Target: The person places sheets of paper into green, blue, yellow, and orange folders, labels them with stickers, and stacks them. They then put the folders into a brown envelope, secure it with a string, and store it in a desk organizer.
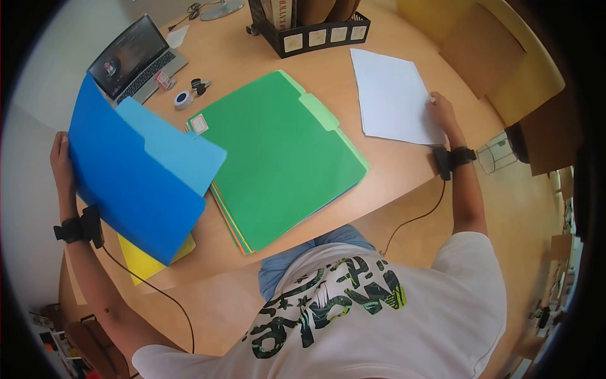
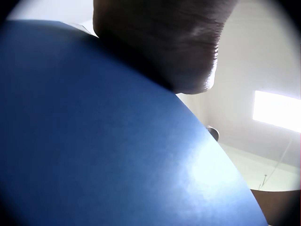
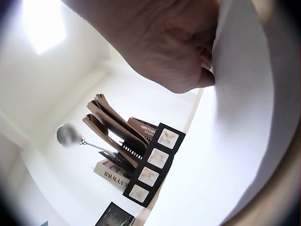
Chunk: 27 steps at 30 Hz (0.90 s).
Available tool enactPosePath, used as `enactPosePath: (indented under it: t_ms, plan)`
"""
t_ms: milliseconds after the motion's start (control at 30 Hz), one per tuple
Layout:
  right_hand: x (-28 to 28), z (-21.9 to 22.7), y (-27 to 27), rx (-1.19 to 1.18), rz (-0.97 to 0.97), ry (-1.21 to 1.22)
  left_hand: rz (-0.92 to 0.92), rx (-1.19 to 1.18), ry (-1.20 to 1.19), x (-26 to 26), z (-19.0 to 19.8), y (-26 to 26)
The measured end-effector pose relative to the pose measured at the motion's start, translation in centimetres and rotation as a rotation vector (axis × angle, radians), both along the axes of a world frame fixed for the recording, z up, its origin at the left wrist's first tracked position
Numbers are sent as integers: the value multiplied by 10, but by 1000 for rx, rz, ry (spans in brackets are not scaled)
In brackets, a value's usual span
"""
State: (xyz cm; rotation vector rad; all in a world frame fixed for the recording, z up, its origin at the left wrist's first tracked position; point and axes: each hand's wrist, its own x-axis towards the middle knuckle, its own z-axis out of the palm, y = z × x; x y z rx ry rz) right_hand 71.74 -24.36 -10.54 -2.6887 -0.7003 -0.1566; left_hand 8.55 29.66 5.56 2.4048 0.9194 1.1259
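Note:
My left hand (image 1: 62, 161) grips a blue file folder (image 1: 126, 170) by its outer left edge. The folder stands open and tilted above the table, its lighter blue inside (image 1: 173, 142) showing. In the left wrist view the blue cover (image 2: 108, 141) fills much of the picture below the hand (image 2: 164, 47). At the right, my right hand (image 1: 444, 114) pinches the right edge of the white paper (image 1: 394, 98). That paper (image 3: 240, 103) curves up beside the fingers in the right wrist view. Between the hands lies a green folder (image 1: 284, 158) on top of several colored folders.
A yellow folder (image 1: 142, 256) lies partly under the blue one. Behind are a laptop (image 1: 136, 60), a small white round item (image 1: 183, 100), keys (image 1: 201, 86) and a black organizer (image 1: 315, 39) with books. A yellow chair (image 1: 533, 63) stands at the right. Cables run from both wrist cameras.

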Motion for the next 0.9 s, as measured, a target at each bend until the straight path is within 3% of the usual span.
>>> enactPosePath:
  t_ms: [100,200,267,333,400,500,633,733,833,900]
  plan:
    - [-18,13,1,-157,-26,-148,69,-9,107,-33,-5,1]
    - [-51,29,17,-117,131,-273,88,147,158,-39,-24,-11]
    - [-84,35,38,57,398,-153,115,240,284,-41,-42,-13]
    - [-112,28,55,114,590,-14,157,87,471,-37,-55,-17]
    - [-126,11,69,26,598,-72,196,50,680,-22,-65,-30]
    - [-137,6,85,-75,562,-81,72,78,741,-14,-92,-34]
    - [-142,9,90,-153,582,-56,50,172,948,-1,-106,-36]
    - [-134,11,84,-165,636,-24,39,274,907,-2,-121,-21]
    - [-129,18,74,-180,658,14,109,64,860,12,-121,-21]
    - [-132,22,70,-131,676,26,50,-126,744,32,-119,-34]
